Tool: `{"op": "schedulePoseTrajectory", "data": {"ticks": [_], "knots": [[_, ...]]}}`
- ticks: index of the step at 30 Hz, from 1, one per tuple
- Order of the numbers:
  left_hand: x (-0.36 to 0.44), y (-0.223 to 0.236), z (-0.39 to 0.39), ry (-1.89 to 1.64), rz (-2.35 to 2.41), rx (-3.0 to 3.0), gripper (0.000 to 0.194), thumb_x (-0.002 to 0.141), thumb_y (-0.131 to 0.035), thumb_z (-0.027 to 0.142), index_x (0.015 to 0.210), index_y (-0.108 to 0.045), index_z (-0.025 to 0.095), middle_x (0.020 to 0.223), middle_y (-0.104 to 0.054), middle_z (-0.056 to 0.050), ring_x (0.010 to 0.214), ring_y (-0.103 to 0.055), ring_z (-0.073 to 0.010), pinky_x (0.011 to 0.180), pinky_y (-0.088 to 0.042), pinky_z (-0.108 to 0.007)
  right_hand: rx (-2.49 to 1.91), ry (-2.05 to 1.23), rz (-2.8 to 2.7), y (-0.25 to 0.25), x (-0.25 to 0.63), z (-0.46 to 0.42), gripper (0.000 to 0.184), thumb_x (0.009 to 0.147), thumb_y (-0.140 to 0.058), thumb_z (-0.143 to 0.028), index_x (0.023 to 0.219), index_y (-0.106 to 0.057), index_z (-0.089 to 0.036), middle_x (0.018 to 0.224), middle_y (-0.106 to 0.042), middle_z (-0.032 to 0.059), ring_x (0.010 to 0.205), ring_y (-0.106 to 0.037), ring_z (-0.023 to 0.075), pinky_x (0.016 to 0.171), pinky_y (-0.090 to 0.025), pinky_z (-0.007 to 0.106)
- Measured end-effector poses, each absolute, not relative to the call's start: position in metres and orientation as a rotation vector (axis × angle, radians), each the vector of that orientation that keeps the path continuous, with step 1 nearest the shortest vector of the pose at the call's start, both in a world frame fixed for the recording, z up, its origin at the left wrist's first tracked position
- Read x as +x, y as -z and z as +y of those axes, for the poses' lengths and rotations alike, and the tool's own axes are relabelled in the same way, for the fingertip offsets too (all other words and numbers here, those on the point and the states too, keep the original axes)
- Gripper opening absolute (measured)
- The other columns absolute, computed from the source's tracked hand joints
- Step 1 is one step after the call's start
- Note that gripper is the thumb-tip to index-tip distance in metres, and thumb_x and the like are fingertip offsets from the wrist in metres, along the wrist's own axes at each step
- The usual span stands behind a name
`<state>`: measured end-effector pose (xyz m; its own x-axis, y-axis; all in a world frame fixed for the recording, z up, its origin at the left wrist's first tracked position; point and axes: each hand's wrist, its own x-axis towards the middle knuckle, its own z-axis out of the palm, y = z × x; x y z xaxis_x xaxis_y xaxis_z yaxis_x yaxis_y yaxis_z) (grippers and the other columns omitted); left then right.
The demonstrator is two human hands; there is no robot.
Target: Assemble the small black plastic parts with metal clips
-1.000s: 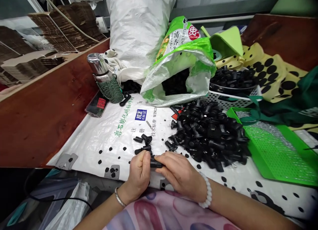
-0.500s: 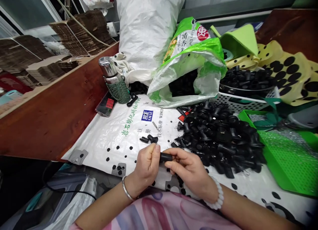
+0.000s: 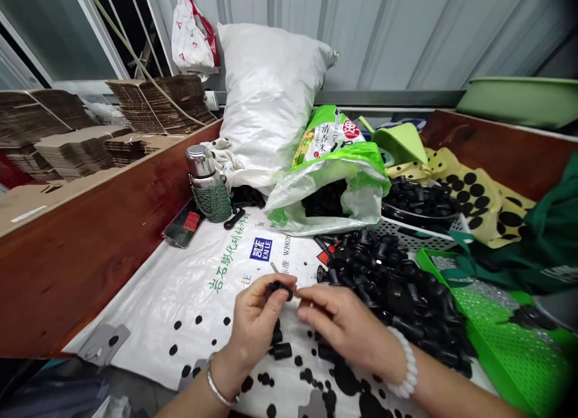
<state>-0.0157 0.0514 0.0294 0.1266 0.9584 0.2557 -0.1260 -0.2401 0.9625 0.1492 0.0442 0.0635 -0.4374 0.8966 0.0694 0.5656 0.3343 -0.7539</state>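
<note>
My left hand (image 3: 256, 321) is closed in a pinch on a small black plastic part (image 3: 280, 287), held above the white printed sack sheet (image 3: 198, 285). My right hand (image 3: 341, 324) is pinched at the same part's right side, its fingertips pressed together; what they grip is too small to make out. Two more black parts (image 3: 280, 346) lie on the sheet just under my left hand. A big heap of the same black parts (image 3: 388, 279) spreads to the right of my hands.
A steel flask in a green mesh sleeve (image 3: 208, 186) and a phone (image 3: 183, 225) stand at the far left. A green-white bag (image 3: 329, 177), a white sack (image 3: 271, 99), a white basket of black parts (image 3: 419, 219) and a green tray (image 3: 501, 321) surround the heap.
The view has tilted up, showing the back wall. My hands have lifted the part slightly; the right hand's fingers now pinch at its end instead of holding its body.
</note>
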Motion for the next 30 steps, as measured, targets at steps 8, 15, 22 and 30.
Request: {"op": "schedulePoseTrajectory", "data": {"ticks": [8,15,22,30], "knots": [[-0.036,-0.023,0.083,-1.248,1.021,1.084,0.026,0.080,-0.057,0.037,0.092,-0.059,0.014,0.079,-0.065,-0.004,0.061,-0.061,-0.0109,0.055,-0.048,-0.021,-2.015,0.057,-2.378,-0.088,0.186,0.197,0.026,0.090,-0.044,-0.031,0.098,-0.064,-0.017,0.098,-0.065,0.0090,0.092,-0.059,0.0220,0.079,-0.046,0.036],[-0.043,-0.021,0.086,-1.231,1.079,1.055,0.025,0.079,-0.057,0.036,0.092,-0.059,0.015,0.078,-0.064,-0.004,0.060,-0.058,-0.0097,0.056,-0.047,-0.020,-2.293,0.159,-2.456,-0.055,0.193,0.272,0.031,0.087,-0.052,-0.032,0.113,-0.053,-0.016,0.115,-0.054,0.0080,0.099,-0.056,0.0199,0.083,-0.047,0.041],[-0.043,-0.013,0.091,-1.222,1.146,1.114,0.025,0.078,-0.059,0.033,0.094,-0.056,0.015,0.077,-0.062,-0.004,0.063,-0.057,-0.0113,0.060,-0.046,-0.023,-2.389,0.189,-2.516,-0.039,0.198,0.285,0.031,0.087,-0.052,-0.032,0.114,-0.052,-0.015,0.116,-0.054,0.0082,0.100,-0.055,0.0202,0.084,-0.047,0.042],[-0.050,-0.007,0.100,-1.110,1.559,1.606,0.018,0.079,-0.057,0.033,0.089,-0.062,0.018,0.089,-0.060,-0.005,0.076,-0.057,-0.0166,0.073,-0.046,-0.031,-2.353,-0.036,-2.566,-0.042,0.214,0.276,0.030,0.087,-0.052,-0.031,0.112,-0.053,-0.015,0.113,-0.056,0.0079,0.096,-0.057,0.0187,0.081,-0.049,0.039]]}}
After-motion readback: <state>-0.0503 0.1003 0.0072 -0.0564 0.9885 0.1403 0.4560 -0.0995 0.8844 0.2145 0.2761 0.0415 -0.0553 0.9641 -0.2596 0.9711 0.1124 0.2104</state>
